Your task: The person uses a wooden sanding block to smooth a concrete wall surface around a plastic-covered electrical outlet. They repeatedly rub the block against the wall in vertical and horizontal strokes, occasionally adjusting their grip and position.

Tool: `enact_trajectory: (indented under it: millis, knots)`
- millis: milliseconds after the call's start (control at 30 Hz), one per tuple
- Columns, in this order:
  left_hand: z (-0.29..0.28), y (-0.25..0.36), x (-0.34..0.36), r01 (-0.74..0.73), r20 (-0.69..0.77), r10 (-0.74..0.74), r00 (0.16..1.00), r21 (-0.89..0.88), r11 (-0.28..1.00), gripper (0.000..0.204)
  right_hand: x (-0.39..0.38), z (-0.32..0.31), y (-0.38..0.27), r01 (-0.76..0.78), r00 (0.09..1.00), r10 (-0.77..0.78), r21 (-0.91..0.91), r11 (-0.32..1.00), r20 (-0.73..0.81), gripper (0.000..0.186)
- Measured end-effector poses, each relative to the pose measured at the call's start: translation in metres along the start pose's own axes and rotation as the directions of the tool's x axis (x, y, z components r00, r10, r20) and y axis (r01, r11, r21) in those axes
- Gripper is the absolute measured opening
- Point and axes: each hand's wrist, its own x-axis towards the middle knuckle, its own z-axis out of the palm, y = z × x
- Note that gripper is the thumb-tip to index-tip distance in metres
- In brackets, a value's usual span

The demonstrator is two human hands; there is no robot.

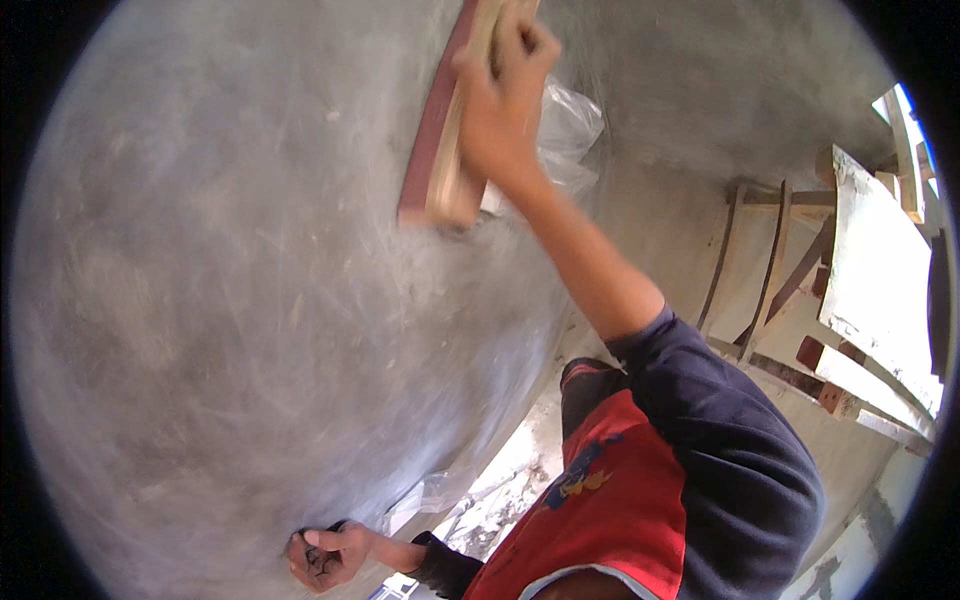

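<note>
My right hand (510, 110), blurred by motion, is closed on a long wooden float (440, 190) with a reddish-brown face. The float lies against the grey plastered wall (240, 300), high in the picture. Low on the same wall, my left hand (330, 555) is curled into a fist near the surface. Dark, thin strands show between its fingers, too small to make out. Clear plastic sheeting (572, 120) hangs just beside my right wrist. Both my arms wear dark sleeves, joined to a red shirt front.
At the right stands a frame of wooden bars (775, 270) with a pale board (880, 280) leaning by it. Beams jut out below that board. Another piece of clear plastic (432, 494) lies along the wall's lower edge, beside a bright, littered floor (510, 480).
</note>
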Motion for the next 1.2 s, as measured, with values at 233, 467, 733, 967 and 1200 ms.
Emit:
enact_trajectory:
  millis: [233, 467, 733, 967, 1200]
  knots:
    - [0.015, 0.009, 0.000, 0.082, -0.073, -0.091, 0.993, -0.117, 0.990, 0.033, -0.081, -0.004, -0.015, 0.087, 0.996, -0.087, -0.073, 0.994, 0.001, 0.061]
    - [0.010, 0.003, 0.000, -0.030, 0.021, 0.031, 0.999, -0.054, 0.998, 0.039, 0.034, 0.008, 0.011, -0.045, 0.996, 0.036, -0.120, 0.992, -0.079, 0.059]
    - [0.018, 0.009, 0.006, -0.044, 0.001, 0.044, 0.999, -0.147, 0.988, 0.032, 0.018, -0.136, -0.005, -0.244, 0.945, 0.317, 0.488, 0.838, -0.073, 0.050]
    - [0.005, 0.001, 0.008, -0.116, 0.026, 0.119, 0.993, -0.083, 0.990, 0.031, -0.124, -0.227, 0.008, -0.825, 0.564, 0.777, 0.198, 0.528, 0.278, 0.070]
    - [0.009, 0.016, 0.011, 0.065, 0.043, -0.054, 0.998, -0.305, 0.950, 0.033, -0.225, -0.293, 0.033, -0.896, 0.423, 0.821, 0.041, 0.443, 0.384, 0.060]
